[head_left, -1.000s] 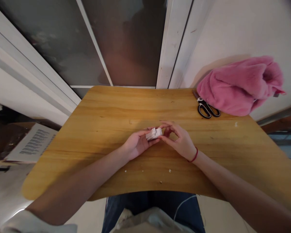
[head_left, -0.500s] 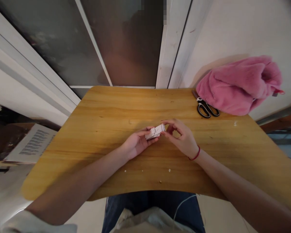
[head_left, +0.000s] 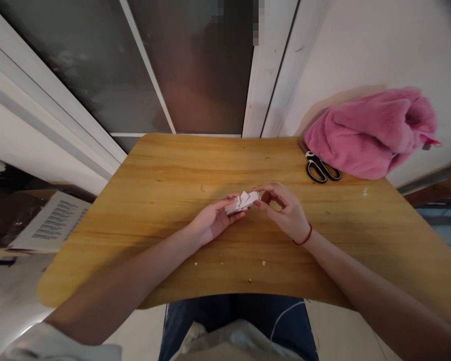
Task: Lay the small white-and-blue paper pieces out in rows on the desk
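Note:
A small white piece of folded paper or card with dark lines is held between my hands above the middle of the table. My left hand grips its left end, thumb on top and fingers beneath. The thumb and fingertips of my right hand pinch the right end, and a red band circles that wrist. A raised flap shows on the upper side of the white piece. Its underside is hidden by my left fingers.
Black-handled scissors lie at the back right, blades partly under a pink plush cloth. Small white scraps dot the near side. A cardboard box stands left of the table, and a glass-panelled door rises behind it.
The right end of the white piece has shifted slightly right with my right hand. A flap on its top now stands up more. My left hand has hardly moved.

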Action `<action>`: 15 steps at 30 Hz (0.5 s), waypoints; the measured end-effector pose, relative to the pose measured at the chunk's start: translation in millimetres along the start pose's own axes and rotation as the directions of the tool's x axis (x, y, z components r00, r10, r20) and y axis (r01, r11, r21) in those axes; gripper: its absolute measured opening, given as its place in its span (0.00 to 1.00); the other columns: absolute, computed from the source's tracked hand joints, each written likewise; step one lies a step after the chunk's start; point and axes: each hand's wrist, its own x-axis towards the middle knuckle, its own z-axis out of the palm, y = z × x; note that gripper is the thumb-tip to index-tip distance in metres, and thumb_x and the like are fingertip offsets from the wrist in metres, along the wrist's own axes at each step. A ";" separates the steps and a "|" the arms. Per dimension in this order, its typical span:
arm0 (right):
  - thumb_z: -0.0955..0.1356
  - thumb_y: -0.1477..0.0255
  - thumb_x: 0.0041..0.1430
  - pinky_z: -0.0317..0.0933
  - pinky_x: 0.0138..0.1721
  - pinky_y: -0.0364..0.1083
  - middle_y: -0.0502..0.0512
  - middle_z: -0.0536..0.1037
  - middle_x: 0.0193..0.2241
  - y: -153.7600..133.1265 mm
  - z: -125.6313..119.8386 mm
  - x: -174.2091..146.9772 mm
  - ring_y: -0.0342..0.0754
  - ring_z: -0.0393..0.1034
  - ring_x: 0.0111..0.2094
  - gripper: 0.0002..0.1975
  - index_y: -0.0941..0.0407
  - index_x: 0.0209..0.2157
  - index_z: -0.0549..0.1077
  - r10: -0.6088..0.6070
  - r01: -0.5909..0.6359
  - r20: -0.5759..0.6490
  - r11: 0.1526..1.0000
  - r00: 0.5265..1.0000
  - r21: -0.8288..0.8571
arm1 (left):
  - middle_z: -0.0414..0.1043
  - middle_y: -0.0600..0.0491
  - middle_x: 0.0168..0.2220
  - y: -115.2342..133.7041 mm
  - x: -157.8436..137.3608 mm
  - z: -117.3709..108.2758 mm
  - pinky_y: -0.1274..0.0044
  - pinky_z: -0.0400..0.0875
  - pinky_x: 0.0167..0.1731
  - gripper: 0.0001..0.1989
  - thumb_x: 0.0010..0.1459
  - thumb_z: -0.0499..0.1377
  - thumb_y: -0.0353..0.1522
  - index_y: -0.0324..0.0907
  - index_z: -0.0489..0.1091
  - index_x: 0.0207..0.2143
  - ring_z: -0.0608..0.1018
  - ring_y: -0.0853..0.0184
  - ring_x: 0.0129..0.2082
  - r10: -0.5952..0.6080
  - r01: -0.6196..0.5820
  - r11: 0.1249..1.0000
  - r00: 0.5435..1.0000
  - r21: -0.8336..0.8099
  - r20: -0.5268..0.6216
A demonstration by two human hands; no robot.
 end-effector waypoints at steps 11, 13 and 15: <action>0.67 0.70 0.58 0.62 0.30 0.44 0.53 0.68 0.37 -1.4 -2.5 0.4 0.41 0.64 0.29 0.10 0.53 0.42 0.71 0.015 -0.008 -0.064 0.994 0.998 0.108 | 0.75 0.50 0.36 0.2 -0.5 -0.7 0.79 0.72 0.40 0.07 0.54 0.58 0.22 0.37 0.72 0.35 0.76 0.71 0.35 0.026 -0.025 0.997 0.999 0.080 -0.018; 0.68 0.70 0.58 0.62 0.29 0.44 0.53 0.68 0.37 0.7 -2.3 -0.4 0.40 0.63 0.28 0.10 0.53 0.43 0.70 0.029 -0.016 -0.102 0.991 0.994 0.130 | 0.75 0.50 0.36 0.1 -0.6 -0.9 0.79 0.72 0.41 0.07 0.54 0.58 0.22 0.37 0.72 0.35 0.77 0.71 0.35 0.021 -0.019 0.995 1.000 0.102 -0.017; 0.68 0.71 0.58 0.62 0.29 0.44 0.53 0.68 0.36 1.6 -2.2 -1.0 0.40 0.63 0.28 0.09 0.53 0.42 0.71 0.036 -0.017 -0.139 0.991 0.990 0.134 | 0.75 0.50 0.36 0.0 -0.6 -0.9 0.79 0.72 0.41 0.07 0.53 0.58 0.22 0.37 0.72 0.35 0.77 0.71 0.35 0.025 -0.023 0.993 1.000 0.118 -0.011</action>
